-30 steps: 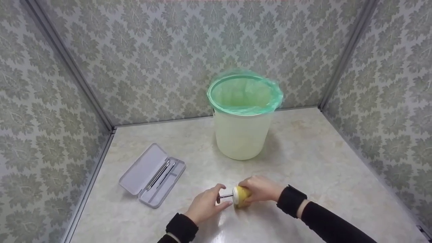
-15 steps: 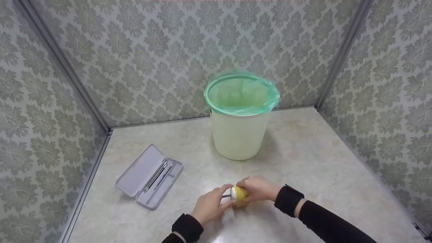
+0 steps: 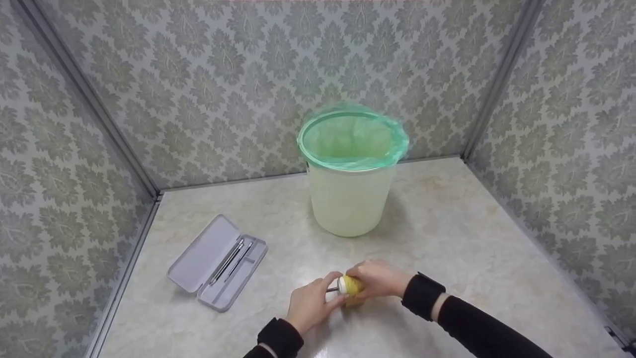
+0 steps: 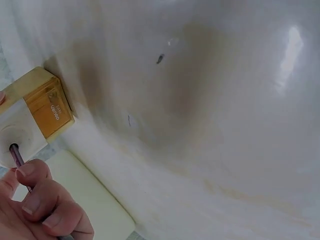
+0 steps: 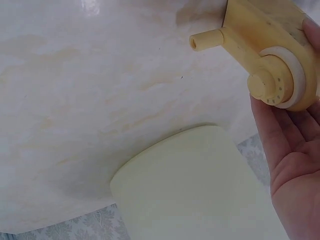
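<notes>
A yellow hand-crank pencil sharpener (image 3: 353,285) with a white front lies near the middle front of the table. My right hand (image 3: 381,278) grips its body from the right. In the right wrist view, the crank handle (image 5: 207,40) sticks out and the fingers stay off it. A dark pencil (image 4: 16,156) enters the hole in the sharpener's white face. My left hand (image 3: 312,304) holds this pencil, thumb and fingertips close to the face. Part of the pencil is hidden inside the curled fingers.
Behind the hands stands a pale waste bin (image 3: 349,204) with a green bag over its rim. An open grey pencil case (image 3: 198,258) with several pencils or pens lies on the left. Patterned walls (image 3: 238,89) enclose the table's back and sides.
My left hand has moved right, up to the sharpener's face, so less of the pencil shows between them. The right hand keeps its grip on the sharpener. The head view has shifted slightly.
</notes>
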Demonstrator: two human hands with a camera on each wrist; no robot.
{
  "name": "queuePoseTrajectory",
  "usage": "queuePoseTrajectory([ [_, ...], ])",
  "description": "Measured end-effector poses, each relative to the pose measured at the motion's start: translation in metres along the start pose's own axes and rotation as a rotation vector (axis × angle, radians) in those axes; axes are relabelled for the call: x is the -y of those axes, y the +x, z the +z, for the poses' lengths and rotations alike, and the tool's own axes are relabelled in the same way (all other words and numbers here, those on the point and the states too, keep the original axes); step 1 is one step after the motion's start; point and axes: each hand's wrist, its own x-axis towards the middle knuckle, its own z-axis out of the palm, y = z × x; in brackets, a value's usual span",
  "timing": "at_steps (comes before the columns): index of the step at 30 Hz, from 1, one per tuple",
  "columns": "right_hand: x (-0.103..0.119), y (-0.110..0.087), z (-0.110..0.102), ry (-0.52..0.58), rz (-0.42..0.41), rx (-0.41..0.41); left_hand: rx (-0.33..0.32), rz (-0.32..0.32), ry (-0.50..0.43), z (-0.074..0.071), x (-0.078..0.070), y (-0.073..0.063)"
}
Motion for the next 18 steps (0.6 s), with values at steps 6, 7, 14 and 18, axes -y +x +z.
queuePoseTrajectory([
  [6, 0.0004, 0.0013, -0.0001, 0.065, 0.002, 0.004, -0.004, -0.002, 0.011, 0.0017, -0.0005, 0.0025],
  [7, 0.0003, 0.0014, -0.0002, 0.070, 0.001, 0.002, -0.005, -0.003, 0.015, 0.0020, -0.0006, 0.0026],
  [14, 0.0004, 0.0013, 0.0010, 0.049, -0.022, -0.028, -0.013, -0.019, 0.019, 0.0053, -0.0009, 0.0040],
  [18, 0.0000, -0.0001, 0.0023, 0.029, -0.023, -0.042, 0.003, -0.038, 0.026, 0.0063, -0.0021, 0.0051],
])
